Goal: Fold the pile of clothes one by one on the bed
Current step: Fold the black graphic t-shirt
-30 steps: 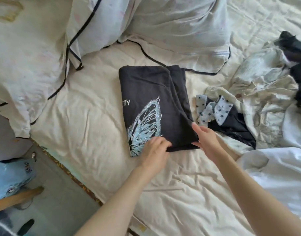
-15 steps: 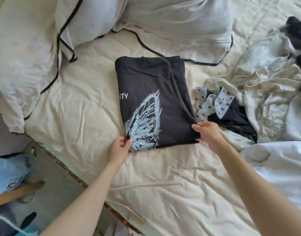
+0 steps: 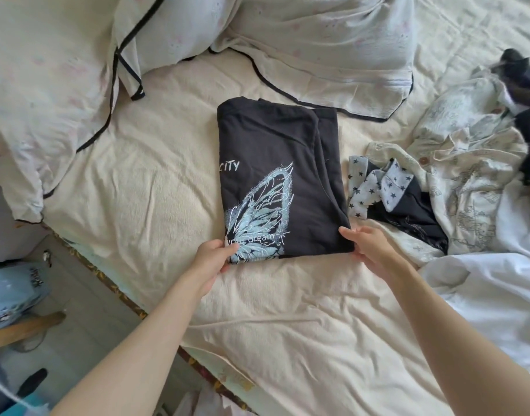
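A black T-shirt (image 3: 275, 163) with a pale blue butterfly print lies folded into a narrow rectangle on the cream bed sheet (image 3: 155, 181). My left hand (image 3: 211, 259) grips its near left corner, thumb on top of the print. My right hand (image 3: 368, 247) pinches the near right corner. A heap of unfolded clothes (image 3: 455, 181) lies to the right, with a star-patterned grey and black garment (image 3: 377, 187) at its left edge and a cream printed shirt over it.
Two pillows with black piping (image 3: 317, 40) sit at the head of the bed. A white cloth (image 3: 497, 295) lies at the lower right. The bed's edge (image 3: 122, 295) runs diagonally at lower left, with floor and a blue item (image 3: 14, 292) beyond.
My left hand moved from the middle of the shirt's near edge to its left corner. My right hand stayed at the right corner. The view shifted slightly.
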